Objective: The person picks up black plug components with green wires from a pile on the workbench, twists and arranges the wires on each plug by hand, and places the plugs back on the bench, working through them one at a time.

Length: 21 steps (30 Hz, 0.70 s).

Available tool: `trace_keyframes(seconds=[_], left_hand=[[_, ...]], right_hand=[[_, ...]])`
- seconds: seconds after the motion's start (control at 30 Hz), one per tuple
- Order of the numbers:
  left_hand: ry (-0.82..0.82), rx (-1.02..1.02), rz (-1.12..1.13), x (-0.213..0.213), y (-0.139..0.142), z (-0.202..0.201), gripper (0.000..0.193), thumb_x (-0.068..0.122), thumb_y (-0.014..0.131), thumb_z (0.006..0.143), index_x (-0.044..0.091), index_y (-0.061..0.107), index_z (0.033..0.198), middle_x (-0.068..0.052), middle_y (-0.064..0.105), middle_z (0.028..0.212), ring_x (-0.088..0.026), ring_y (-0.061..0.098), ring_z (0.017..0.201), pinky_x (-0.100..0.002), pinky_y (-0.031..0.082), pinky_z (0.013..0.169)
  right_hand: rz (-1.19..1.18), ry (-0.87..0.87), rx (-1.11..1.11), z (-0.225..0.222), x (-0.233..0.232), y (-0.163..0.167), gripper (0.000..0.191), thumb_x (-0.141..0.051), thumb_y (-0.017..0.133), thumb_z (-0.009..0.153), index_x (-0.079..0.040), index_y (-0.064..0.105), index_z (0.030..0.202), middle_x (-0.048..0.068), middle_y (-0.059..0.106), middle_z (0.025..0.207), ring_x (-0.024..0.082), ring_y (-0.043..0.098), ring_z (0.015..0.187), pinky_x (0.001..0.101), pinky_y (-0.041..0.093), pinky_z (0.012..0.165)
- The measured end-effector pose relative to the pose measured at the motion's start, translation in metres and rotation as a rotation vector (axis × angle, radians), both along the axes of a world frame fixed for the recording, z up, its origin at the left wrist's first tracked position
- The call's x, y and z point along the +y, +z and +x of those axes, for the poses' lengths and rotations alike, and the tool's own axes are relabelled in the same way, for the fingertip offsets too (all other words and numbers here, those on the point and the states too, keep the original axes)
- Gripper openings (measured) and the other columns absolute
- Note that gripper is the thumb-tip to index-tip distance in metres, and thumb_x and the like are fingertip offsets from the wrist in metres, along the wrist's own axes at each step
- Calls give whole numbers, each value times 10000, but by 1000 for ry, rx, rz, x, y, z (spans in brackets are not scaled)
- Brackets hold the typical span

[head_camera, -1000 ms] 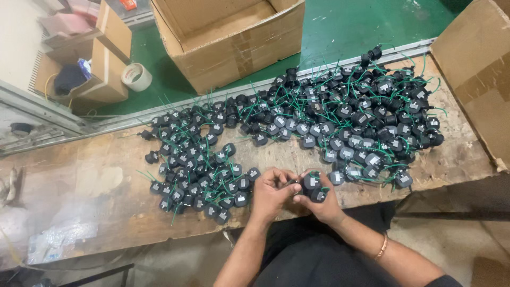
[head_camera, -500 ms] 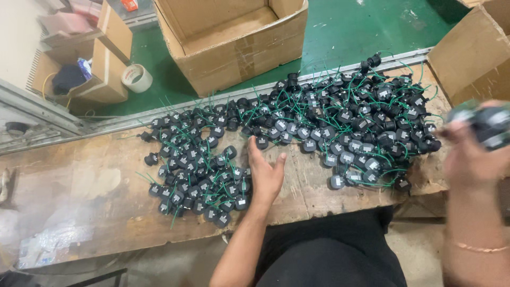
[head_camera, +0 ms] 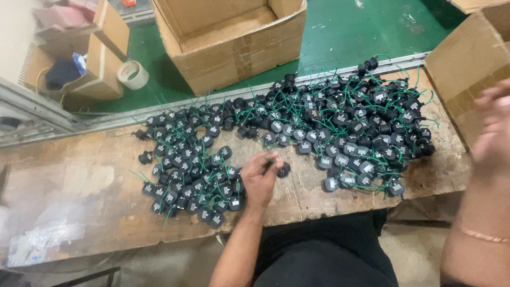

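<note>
1. Black parts [head_camera: 340,127] with green wires heap across the wooden bench [head_camera: 79,212], crowding the left hand [head_camera: 260,178] from 9 to 2 o'clock.
2. Open brown box [head_camera: 234,37] at 12; second box [head_camera: 467,69] at 2; tape roll [head_camera: 133,74] at 10.
3. The left hand pinches one part [head_camera: 283,170] on the bench. Right hand [head_camera: 494,127] raised, blurred; grip unclear.

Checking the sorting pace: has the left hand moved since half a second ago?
Yes. The left hand curled closed onto a black part on the bench.

Workshop: worn workbench [head_camera: 79,212], cardboard boxes [head_camera: 234,42]
</note>
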<state>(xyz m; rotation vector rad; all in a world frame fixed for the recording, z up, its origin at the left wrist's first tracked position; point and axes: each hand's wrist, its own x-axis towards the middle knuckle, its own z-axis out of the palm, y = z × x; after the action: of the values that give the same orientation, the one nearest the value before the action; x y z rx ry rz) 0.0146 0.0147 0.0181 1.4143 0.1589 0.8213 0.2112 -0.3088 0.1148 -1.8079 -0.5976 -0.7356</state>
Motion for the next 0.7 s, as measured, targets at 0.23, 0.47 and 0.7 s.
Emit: trace_keyframes(seconds=[0.23, 0.47, 0.7], left_hand=[[-138, -31, 507, -29, 19, -15, 184, -34, 799, 806, 34, 737, 966, -89, 757, 952, -243, 735, 881, -338, 586, 818], [-253, -55, 549, -4, -8, -40, 219, -59, 749, 773, 32, 721, 970, -125, 756, 1099, -261, 697, 1050, -397, 572, 933], [-259, 158, -230, -11, -27, -21, 190, -29, 775, 872, 68, 612, 877, -41, 697, 941, -82, 648, 861, -238, 540, 750]], right_hand=[[-215, 1094, 935, -135, 141, -90, 608, -50, 790, 855, 55, 454, 1351, 160, 632, 1205, 192, 625, 1070, 336, 533, 885], [-130, 813, 901, -158, 158, -111, 215, -112, 785, 870, -22, 694, 1042, 19, 667, 841, 69, 535, 719, 263, 453, 600], [-242, 792, 570, -166, 159, -105, 219, -72, 818, 787, -25, 685, 954, 59, 698, 880, 151, 661, 793, 305, 535, 713]])
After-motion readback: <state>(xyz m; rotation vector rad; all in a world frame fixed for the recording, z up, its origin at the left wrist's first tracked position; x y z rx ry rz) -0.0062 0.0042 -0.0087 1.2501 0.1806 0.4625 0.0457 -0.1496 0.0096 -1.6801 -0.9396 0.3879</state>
